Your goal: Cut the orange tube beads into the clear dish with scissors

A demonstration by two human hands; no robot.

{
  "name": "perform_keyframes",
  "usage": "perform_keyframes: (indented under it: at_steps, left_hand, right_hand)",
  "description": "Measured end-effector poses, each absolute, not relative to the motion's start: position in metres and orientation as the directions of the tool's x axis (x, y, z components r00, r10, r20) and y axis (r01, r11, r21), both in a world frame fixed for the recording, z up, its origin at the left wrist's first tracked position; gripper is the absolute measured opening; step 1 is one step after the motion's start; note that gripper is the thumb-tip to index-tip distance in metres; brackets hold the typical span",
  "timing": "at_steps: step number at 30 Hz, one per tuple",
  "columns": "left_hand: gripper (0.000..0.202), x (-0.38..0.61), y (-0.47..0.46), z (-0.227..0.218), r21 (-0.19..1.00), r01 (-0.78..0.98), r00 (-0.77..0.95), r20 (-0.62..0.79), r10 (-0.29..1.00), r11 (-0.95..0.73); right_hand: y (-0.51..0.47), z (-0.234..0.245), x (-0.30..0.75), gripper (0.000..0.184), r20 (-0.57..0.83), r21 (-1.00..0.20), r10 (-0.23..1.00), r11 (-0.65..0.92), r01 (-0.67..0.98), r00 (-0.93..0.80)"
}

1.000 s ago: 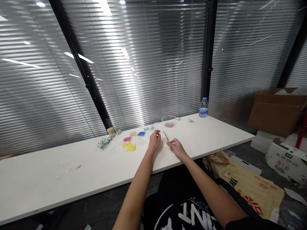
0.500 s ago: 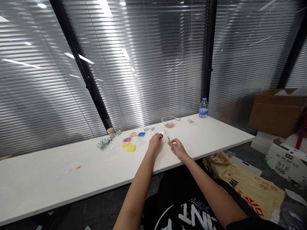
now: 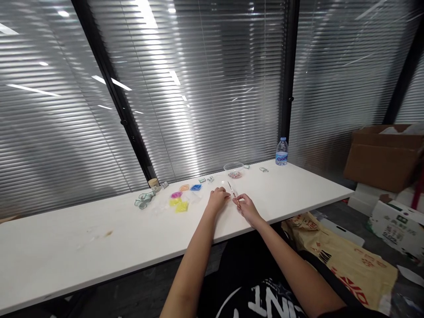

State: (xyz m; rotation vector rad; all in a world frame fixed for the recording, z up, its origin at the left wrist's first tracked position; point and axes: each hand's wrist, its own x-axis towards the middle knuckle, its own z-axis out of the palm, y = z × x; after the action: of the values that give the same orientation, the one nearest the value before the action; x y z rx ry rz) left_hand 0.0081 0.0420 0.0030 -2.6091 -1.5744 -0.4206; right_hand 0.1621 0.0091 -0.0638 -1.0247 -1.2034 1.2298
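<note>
My right hand (image 3: 247, 210) grips a slim pointed tool (image 3: 233, 193), metallic towards its tip and reddish lower down. The tip points up and away from me; its exact kind is too small to make out. Beside it, my left hand (image 3: 218, 199) rests low over the table with its fingers curled. Whatever those fingers may hold is hidden or too small to name. Faint clear plastic shows around the hands, hard to separate from the white table. Beyond them stands a clear bowl (image 3: 233, 169) with small pinkish pieces in it.
On the white table (image 3: 132, 238), left of my hands, lie small bags of yellow (image 3: 181, 206), magenta (image 3: 176, 194), orange (image 3: 184, 187) and blue (image 3: 195, 187) pieces. Several small clear jars (image 3: 142, 202) lie further left. A water bottle (image 3: 282, 152) stands at the far right.
My left hand has shifted slightly right, closer to the tool. The clear round rim seen in front of it earlier no longer shows there. My right hand keeps its hold.
</note>
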Motion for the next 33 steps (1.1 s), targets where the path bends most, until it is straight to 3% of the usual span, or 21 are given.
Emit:
perform_keyframes:
  at_steps: [12,33]
  left_hand:
    - [0.029,0.0114,0.0390,0.0046,0.012,0.885,0.451,0.228,0.863,-0.466]
    - [0.029,0.0144,0.0349,0.0072,-0.013,0.862,0.497,0.209,0.842,-0.506]
  right_hand:
    - [0.0087,-0.0642,0.1616,0.028,0.096,-0.988,0.994,0.090,-0.124,-0.046]
    - [0.0066,-0.0588,0.1599,0.027,0.079,-0.989,0.996,0.075,-0.126,-0.029]
